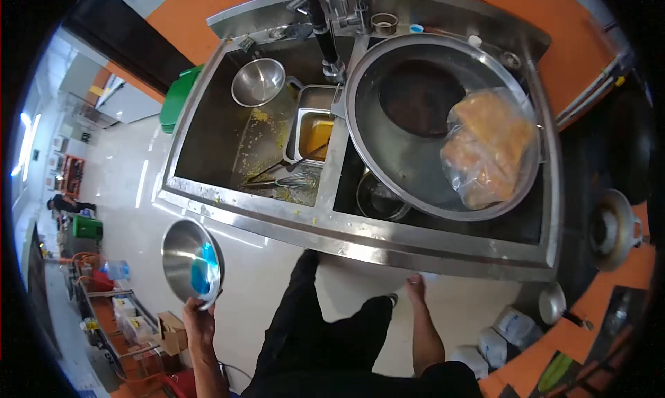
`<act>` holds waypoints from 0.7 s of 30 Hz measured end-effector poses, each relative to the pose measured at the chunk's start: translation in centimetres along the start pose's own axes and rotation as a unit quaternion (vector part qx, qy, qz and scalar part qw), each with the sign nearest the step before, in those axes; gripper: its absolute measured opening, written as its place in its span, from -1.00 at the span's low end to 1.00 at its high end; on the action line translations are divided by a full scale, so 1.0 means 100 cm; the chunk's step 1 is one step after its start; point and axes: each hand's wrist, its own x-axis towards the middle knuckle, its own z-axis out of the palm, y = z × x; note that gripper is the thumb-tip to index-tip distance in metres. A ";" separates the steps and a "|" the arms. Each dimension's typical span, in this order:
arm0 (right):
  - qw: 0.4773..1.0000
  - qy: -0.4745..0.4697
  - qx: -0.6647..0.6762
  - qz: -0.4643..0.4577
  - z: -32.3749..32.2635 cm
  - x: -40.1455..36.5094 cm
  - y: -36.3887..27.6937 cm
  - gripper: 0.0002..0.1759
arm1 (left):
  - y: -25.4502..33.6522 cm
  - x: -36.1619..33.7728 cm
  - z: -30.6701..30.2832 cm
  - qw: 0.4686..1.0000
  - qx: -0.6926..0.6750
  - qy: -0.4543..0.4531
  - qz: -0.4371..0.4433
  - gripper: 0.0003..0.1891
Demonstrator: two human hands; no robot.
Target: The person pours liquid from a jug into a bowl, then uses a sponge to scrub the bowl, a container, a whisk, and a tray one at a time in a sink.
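My left hand (199,317) grips the rim of a steel bowl (177,254) at the lower left, in front of the sink. Bright blue liquid (204,268) lies in the bowl. My right hand (415,284) hangs below the sink's front edge, its fingers curled, and shows no object. In the left basin (208,145) are another steel bowl (258,83), a rectangular pan (316,136) with yellowish liquid, a whisk (296,181) and food scraps. A large round basin (377,166) over the right side holds a clear bag of orange-coloured food (488,148) and a dark round shape.
The steel sink edge (360,249) runs across in front of me. A faucet sprayer (325,45) hangs over the divider. A green bin (179,100) stands at the left. Shelves and a cardboard box (172,332) are lower left, pans (552,302) at the right. A person (66,204) is far off.
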 end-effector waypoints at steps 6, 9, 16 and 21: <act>0.853 -0.337 0.383 -0.105 -0.126 -0.174 -0.391 -0.75 | 0.084 0.073 0.097 0.991 0.044 -0.126 -0.018 -0.57; 0.822 -0.161 0.528 -0.145 -0.145 -0.149 -0.498 -0.71 | 0.082 0.125 0.149 0.972 0.063 -0.217 -0.063 -0.61; 0.763 -0.054 0.640 0.066 -0.105 0.043 -0.507 -0.79 | 0.029 0.184 0.241 0.931 0.067 -0.336 -0.125 -0.52; 0.745 -0.139 0.652 0.018 -0.095 -0.019 -0.611 -0.76 | -0.002 0.182 0.272 0.920 0.089 -0.349 -0.156 -0.50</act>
